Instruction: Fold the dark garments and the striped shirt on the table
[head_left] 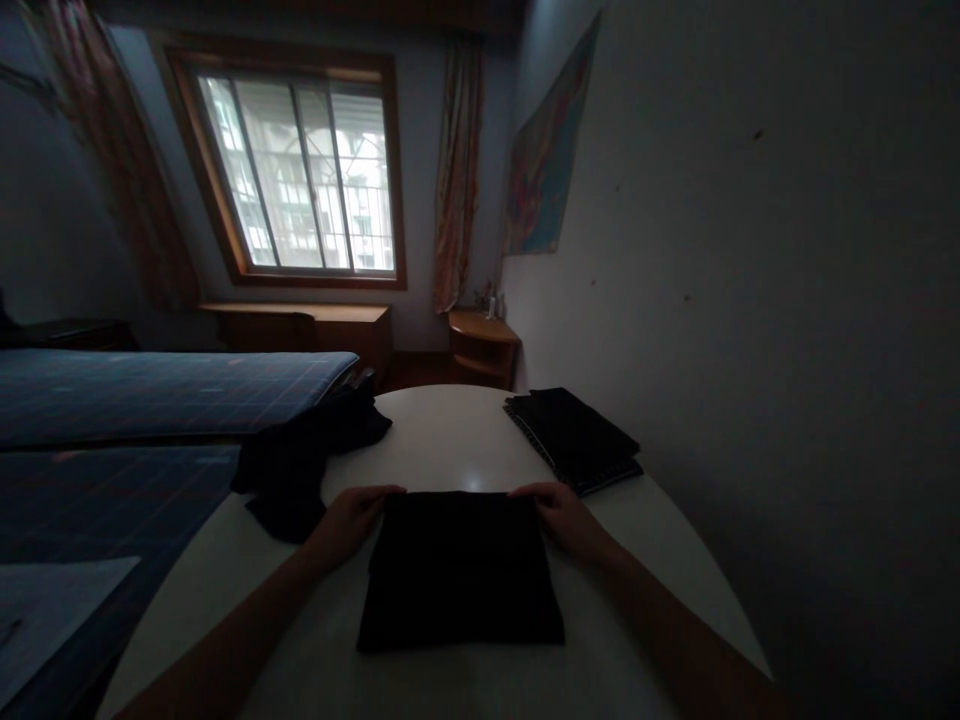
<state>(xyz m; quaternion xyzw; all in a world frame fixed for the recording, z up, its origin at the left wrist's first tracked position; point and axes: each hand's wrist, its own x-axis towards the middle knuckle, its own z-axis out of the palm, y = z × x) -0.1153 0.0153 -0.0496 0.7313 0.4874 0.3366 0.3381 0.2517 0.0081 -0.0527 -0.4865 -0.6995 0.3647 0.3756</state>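
A folded black cloth (460, 570) lies flat on the round white table (450, 440) in front of me. My left hand (351, 522) grips its far left corner, fingers curled over the edge. At the far right corner, my right hand (564, 517) pinches the cloth in the same way. Both forearms reach in from the bottom of the view. The room is dim, so the fingertips are hard to make out.
A stack of folded black cloths (574, 438) sits at the table's right, near the wall. A crumpled dark garment (300, 465) hangs over the table's left edge. A bed with a blue checked cover (150, 395) stands left. A window and wooden shelves are behind.
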